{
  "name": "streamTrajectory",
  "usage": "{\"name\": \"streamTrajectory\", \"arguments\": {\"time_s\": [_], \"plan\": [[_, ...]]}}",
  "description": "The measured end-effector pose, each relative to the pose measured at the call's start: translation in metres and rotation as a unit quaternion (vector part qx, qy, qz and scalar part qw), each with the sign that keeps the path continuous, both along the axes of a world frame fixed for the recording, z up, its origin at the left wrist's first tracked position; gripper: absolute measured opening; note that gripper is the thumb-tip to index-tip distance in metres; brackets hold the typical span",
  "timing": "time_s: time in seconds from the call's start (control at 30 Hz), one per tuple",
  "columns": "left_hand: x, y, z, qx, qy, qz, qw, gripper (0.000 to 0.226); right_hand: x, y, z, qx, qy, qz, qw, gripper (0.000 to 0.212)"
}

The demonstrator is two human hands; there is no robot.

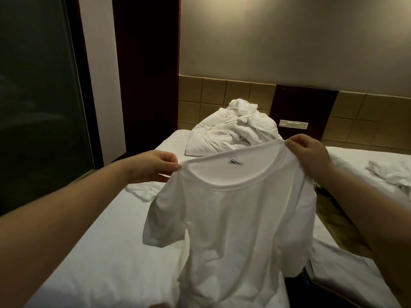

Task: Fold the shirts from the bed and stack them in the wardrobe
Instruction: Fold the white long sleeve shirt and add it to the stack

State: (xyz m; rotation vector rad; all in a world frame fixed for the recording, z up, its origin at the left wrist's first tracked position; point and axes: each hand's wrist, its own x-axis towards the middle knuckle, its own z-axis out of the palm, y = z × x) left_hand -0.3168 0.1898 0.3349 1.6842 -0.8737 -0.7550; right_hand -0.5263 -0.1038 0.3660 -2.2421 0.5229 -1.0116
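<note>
A white shirt is held up over the near end of the bed, its front turned toward the camera and its lower part hanging down past the bottom edge of the view. One short sleeve is seen drooping on the left; the other is hidden behind the body of the shirt. The shirt is pinched at both shoulders, just beside the neckline. The left hand is closed on one shoulder between thumb and curled fingers, and the right hand is closed on the other, held a little higher. A small label is visible inside the collar. Below the left hand, a crumpled white cloth is laid on the sheet. Farther back, a heap of rumpled white fabric is piled at the head of the bed against the tiled wall. To the right, across a narrow gap, a second bed is seen with another crumpled white piece on it. A switch plate is fixed to the wall beside the heap.
</note>
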Motion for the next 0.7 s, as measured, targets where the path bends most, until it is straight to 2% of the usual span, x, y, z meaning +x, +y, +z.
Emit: {"name": "streamTrajectory", "arguments": {"time_s": [0.1, 0.13, 0.2, 0.27, 0.3, 0.33, 0.37, 0.4, 0.43, 0.47, 0.5, 0.57, 0.6, 0.63, 0.7], "plan": [[0.005, 0.001, 0.010, -0.007, 0.041, -0.066, 0.997, 0.047, -0.002, -0.002, 0.004, 0.022, 0.027, 0.009, 0.999, 0.025], [0.006, -0.001, 0.014, -0.011, 0.048, -0.066, 0.997, 0.046, -0.003, -0.001, 0.007, 0.027, 0.022, 0.008, 0.999, 0.025], [0.002, -0.008, 0.021, -0.011, 0.041, -0.029, 0.999, 0.024, -0.002, -0.002, 0.009, 0.054, 0.002, 0.018, 0.998, 0.026], [-0.004, -0.012, 0.024, 0.022, 0.024, 0.003, 0.999, 0.011, -0.002, -0.001, 0.007, 0.067, 0.042, 0.031, 0.996, 0.028], [-0.006, -0.012, 0.026, 0.031, 0.028, -0.003, 0.999, 0.018, -0.003, 0.000, 0.005, 0.051, 0.081, 0.031, 0.995, 0.030], [-0.008, -0.009, 0.031, 0.027, 0.034, -0.017, 0.999, 0.036, -0.005, 0.002, 0.007, 0.032, 0.091, 0.027, 0.995, 0.032], [-0.006, -0.003, 0.039, -0.001, 0.045, -0.035, 0.998, 0.058, -0.007, 0.002, 0.013, 0.015, 0.064, 0.015, 0.998, 0.034], [-0.005, 0.002, 0.050, -0.045, 0.054, -0.053, 0.996, 0.073, -0.011, 0.002, 0.023, 0.011, -0.003, 0.001, 1.000, 0.035], [-0.006, 0.007, 0.061, -0.079, 0.057, -0.065, 0.993, 0.078, -0.015, 0.006, 0.033, 0.019, -0.078, -0.002, 0.997, 0.034], [-0.009, 0.010, 0.069, -0.085, 0.038, -0.063, 0.994, 0.075, -0.017, 0.008, 0.041, 0.019, -0.125, -0.003, 0.992, 0.031], [-0.014, 0.009, 0.074, -0.061, -0.002, -0.052, 0.997, 0.065, -0.018, 0.010, 0.046, 0.004, -0.134, 0.007, 0.991, 0.027], [-0.032, 0.005, 0.082, 0.050, -0.136, -0.014, 0.989, 0.034, -0.019, 0.014, 0.049, -0.087, -0.042, 0.020, 0.995, 0.023], [-0.038, 0.003, 0.091, 0.029, -0.177, 0.020, 0.984, 0.020, -0.019, 0.013, 0.057, -0.127, -0.022, 0.012, 0.992, 0.021], [-0.040, 0.001, 0.098, -0.025, -0.189, 0.056, 0.980, 0.009, -0.019, 0.010, 0.069, -0.150, -0.043, -0.017, 0.988, 0.019], [-0.045, -0.001, 0.128, -0.186, -0.133, 0.123, 0.966, 0.007, -0.026, 0.012, 0.110, -0.104, -0.212, -0.056, 0.970, 0.019]]}}
